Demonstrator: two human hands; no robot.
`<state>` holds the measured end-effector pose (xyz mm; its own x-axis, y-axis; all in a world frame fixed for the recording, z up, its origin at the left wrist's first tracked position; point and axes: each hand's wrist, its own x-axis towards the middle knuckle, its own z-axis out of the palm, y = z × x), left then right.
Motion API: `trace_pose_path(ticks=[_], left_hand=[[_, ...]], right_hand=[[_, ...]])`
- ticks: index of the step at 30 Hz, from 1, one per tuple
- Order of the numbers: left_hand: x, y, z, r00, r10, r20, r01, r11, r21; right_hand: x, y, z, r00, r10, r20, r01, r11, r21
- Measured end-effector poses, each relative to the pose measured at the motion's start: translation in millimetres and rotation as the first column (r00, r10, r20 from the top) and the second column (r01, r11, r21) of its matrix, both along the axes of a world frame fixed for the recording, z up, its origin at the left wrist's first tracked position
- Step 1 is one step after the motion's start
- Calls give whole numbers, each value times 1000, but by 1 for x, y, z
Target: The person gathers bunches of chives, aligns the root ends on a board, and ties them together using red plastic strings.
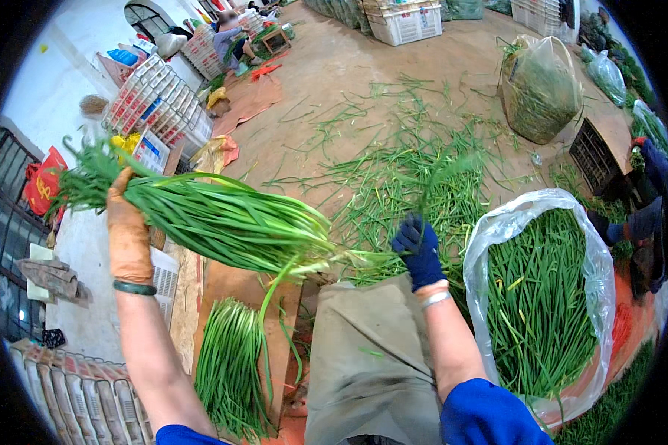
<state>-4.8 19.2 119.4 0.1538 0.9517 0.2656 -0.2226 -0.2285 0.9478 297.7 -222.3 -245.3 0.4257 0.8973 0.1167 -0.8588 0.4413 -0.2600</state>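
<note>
My left hand (126, 215), in an orange-brown glove, is closed around a large bunch of garlic chives (223, 215). The bunch is held out sideways, its pale stem ends toward the right and its green tips at the far left. In a dark blue glove, my right hand (417, 248) is closed on a few loose chive stalks, blurred where they rise above the fist. Some pale stems stretch between the bunch and that hand. Below the held bunch, another chive bundle (230, 363) lies on a brown board (280, 330).
Loose chive leaves (416, 185) litter the floor ahead. At right stands a clear plastic bag (476, 259) full of chives, with a black crate (597, 159) beyond. A stuffed sack (542, 89) and stacked white crates (159, 100) stand farther off. Another person (230, 44) sits at the back left.
</note>
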Motion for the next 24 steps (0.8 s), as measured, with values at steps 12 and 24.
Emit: trace_pose_path(ticks=[12, 24], left_hand=[[21, -40, 12, 997, 75, 19, -77, 977, 197], [19, -67, 8, 958, 248, -145, -156, 873, 462]], right_hand=[[-121, 13, 131, 856, 516, -39, -517, 850, -98], [-66, -13, 16, 961, 261, -94, -276, 924, -265]])
